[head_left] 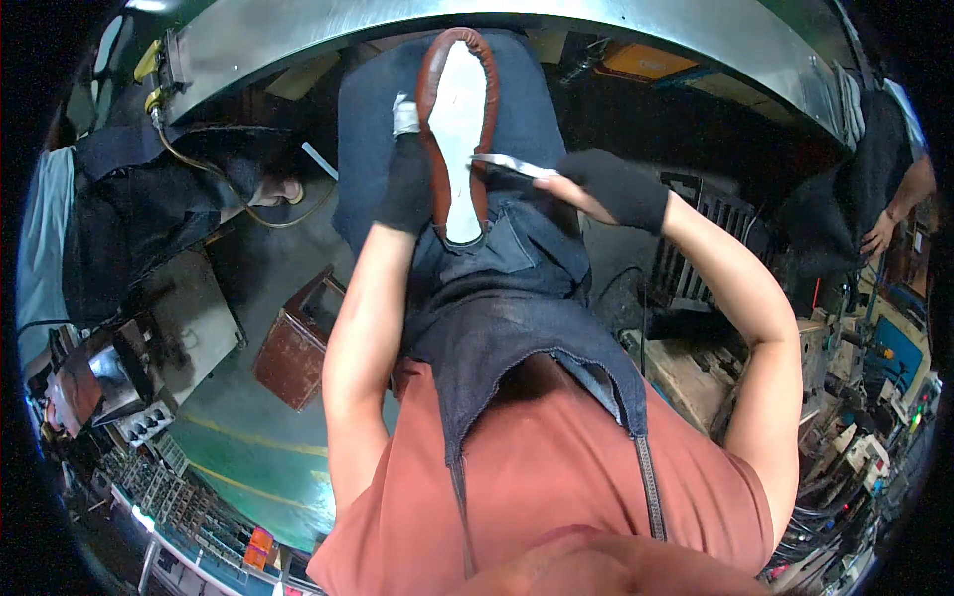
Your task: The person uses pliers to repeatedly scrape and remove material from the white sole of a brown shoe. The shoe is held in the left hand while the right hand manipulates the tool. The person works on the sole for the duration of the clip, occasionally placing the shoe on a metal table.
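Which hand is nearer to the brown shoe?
Left. The left hand is against the left side of the brown shoe; the right hand is off to its right, only its silver tool at the edge.

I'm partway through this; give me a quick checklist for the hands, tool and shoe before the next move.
1. Shoe bottom facing up: ok. The brown shoe shows its white underside, wide end away from the person.
2. Shoe backed by the lap: ok. It lies over the dark blue cloth there.
3. Left hand at the shoe: ok. It lies along the left side; how firmly it grips, cannot tell.
4. Metal tool in the right hand: ok, held with its tip toward the shoe.
5. Tool tip off the shoe: cannot tell. It overlaps the right edge in this view.
6. Right hand fully covered: not ok. Bare skin shows beyond the dark glove.
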`<state>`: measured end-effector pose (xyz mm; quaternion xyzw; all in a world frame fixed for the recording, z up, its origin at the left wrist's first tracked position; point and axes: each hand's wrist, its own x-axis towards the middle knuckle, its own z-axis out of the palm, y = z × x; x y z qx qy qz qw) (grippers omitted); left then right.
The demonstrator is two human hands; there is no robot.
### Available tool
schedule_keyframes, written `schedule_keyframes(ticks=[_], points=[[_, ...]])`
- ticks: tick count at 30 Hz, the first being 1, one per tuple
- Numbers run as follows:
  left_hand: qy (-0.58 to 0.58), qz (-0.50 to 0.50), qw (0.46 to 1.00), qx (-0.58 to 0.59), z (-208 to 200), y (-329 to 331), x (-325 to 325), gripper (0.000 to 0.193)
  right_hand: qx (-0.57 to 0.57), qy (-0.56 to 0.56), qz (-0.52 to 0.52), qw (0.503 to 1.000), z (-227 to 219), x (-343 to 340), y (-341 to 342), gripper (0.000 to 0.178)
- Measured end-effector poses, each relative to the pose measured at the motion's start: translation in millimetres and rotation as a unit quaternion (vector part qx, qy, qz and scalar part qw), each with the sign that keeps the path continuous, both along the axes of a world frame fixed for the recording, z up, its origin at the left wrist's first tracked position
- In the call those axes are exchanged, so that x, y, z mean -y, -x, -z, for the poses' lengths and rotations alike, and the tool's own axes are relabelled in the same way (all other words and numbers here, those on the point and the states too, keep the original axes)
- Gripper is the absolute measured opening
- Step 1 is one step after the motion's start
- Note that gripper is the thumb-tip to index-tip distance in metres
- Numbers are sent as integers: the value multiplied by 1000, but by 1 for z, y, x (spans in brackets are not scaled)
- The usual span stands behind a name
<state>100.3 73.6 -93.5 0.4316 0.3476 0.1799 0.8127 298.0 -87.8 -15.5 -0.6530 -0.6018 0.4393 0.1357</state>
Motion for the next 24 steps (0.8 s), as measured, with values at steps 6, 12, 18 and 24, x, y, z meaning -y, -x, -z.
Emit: schedule_keyframes(ticks=[6,12,18,24], points=[[-338,-5,935,-108,30,-16,10,32,41,11,8,999,-79,-20,10,43],[-302,174,936,-53,-5,-3,12,52,74,-103,-23,992,-26,-52,-19,45],[-250,50,966,-38,6,-11,22,51,24,-45,106,993,-46,-3,2,43],[-296,162,941,-29,5,-8,8,60,77,-311,-151,935,-52,-45,15,40]])
